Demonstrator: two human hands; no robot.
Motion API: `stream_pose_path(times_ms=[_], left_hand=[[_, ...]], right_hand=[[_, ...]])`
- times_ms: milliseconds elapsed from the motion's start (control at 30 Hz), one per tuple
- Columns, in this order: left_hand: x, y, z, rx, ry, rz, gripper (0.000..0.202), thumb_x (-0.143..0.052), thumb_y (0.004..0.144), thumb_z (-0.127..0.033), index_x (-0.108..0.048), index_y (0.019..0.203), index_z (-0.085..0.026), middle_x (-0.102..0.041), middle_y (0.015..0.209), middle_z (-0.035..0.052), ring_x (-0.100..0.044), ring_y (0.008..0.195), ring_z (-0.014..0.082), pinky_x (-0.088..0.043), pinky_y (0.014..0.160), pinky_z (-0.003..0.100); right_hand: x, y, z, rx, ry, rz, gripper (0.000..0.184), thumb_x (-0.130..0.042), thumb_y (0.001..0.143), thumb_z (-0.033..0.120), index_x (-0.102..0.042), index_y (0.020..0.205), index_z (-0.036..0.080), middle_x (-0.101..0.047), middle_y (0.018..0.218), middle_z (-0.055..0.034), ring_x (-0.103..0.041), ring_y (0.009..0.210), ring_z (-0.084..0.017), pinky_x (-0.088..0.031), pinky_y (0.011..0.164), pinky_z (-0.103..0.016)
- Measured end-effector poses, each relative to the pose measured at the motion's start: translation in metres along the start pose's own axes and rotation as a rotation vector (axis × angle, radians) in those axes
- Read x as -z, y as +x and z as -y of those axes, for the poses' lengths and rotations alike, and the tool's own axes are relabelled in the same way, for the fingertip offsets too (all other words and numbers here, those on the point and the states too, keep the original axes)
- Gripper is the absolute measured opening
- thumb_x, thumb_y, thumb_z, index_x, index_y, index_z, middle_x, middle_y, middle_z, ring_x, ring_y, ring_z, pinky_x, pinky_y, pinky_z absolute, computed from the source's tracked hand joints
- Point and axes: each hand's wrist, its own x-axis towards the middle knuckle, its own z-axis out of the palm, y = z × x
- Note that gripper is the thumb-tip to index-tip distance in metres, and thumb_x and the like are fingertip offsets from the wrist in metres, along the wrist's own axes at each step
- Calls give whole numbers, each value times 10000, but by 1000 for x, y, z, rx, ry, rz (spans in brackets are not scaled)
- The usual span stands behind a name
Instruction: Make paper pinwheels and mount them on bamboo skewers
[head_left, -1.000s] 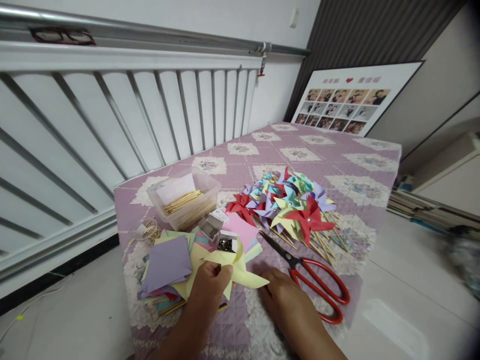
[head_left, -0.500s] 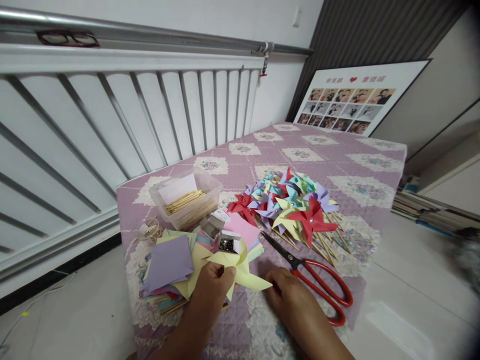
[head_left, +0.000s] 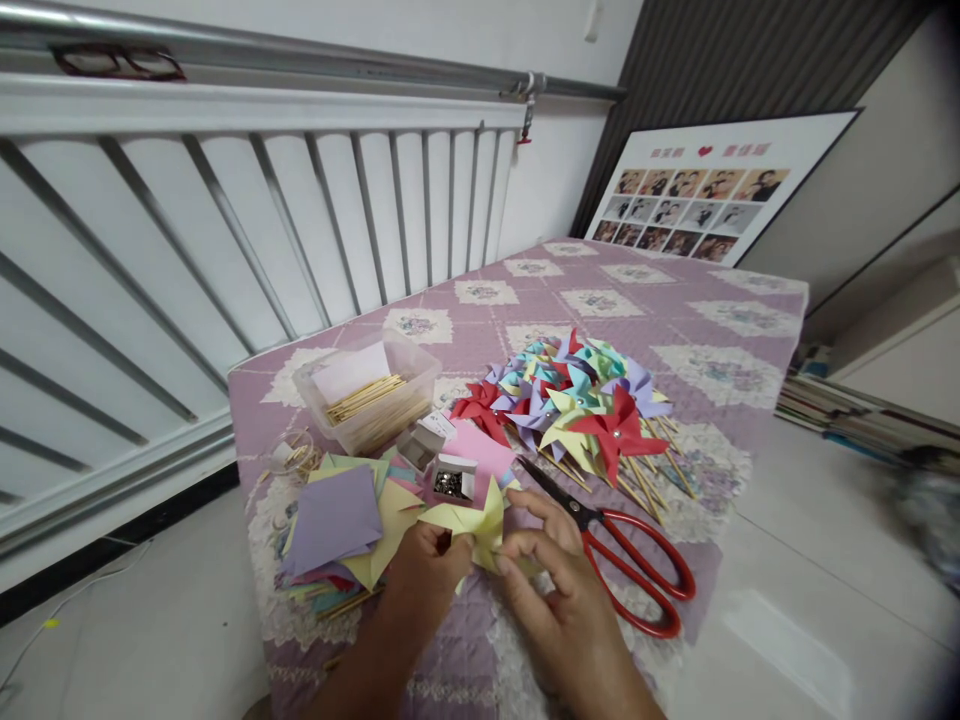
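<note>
Paper [head_left: 482, 522], pale yellow, sits at six o'clock, pinched by our left hand [head_left: 427, 568], probably to keep its folds gathered; our right hand [head_left: 562, 590] has a narrow grip at its three-o'clock edge, hold uncertain. From it, scissors [head_left: 587, 516] at three and pins [head_left: 450, 484] at eleven seem set within reach; pinwheels [head_left: 577, 397] lie beyond, toward one.

The left hand [head_left: 429, 562] and right hand [head_left: 559, 575] pinch a folded yellow paper [head_left: 480, 522]. Red-handled scissors [head_left: 592, 517] lie beside the right one. Bright pinwheels [head_left: 576, 400] lie in a pile farther back. Paper squares [head_left: 337, 520] lie near a tub [head_left: 421, 372] of sticks [head_left: 367, 399].
</note>
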Motion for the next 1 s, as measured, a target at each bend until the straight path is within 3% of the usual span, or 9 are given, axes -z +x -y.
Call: stream_pose_path(times_ms=[133, 333, 600, 1000], left_hand=[[1, 0, -2, -27, -40, 51, 245, -545, 673, -382, -558, 576, -157, -430, 513, -47, -311, 496, 87, -243, 483, 239], [3, 1, 1, -52, -19, 78, 243, -551, 673, -379, -603, 614, -149, -470, 529, -40, -344, 509, 94, -263, 491, 232], [6, -1, 2, -26, 64, 68, 275, -579, 674, -398, -516, 523, -177, -375, 479, -59, -313, 487, 91, -224, 478, 242], [5, -4, -3, -37, 31, 107, 300, -594, 659, -414, -466, 504, -192, -333, 480, -59, -279, 493, 92, -211, 483, 252]], right_hand=[[-10, 3, 3, -29, 36, 106, 141, -556, 864, 239, -627, 742, 231, -530, 1285, -101, -428, 1272, -302, -380, 1008, -483], [-10, 6, 0, -76, 99, 153, 158, -549, 873, 254, -610, 731, 221, -506, 1297, -111, -422, 1273, -291, -370, 1017, -456], [-9, 7, 3, -217, 321, 186, 152, -571, 872, 272, -613, 734, 223, -548, 1207, -82, -533, 1151, -237, -398, 970, -359], [-9, 9, 1, -310, 452, 230, 167, -583, 858, 310, -585, 721, 215, -537, 1167, -78, -523, 1144, -227, -376, 982, -339]])
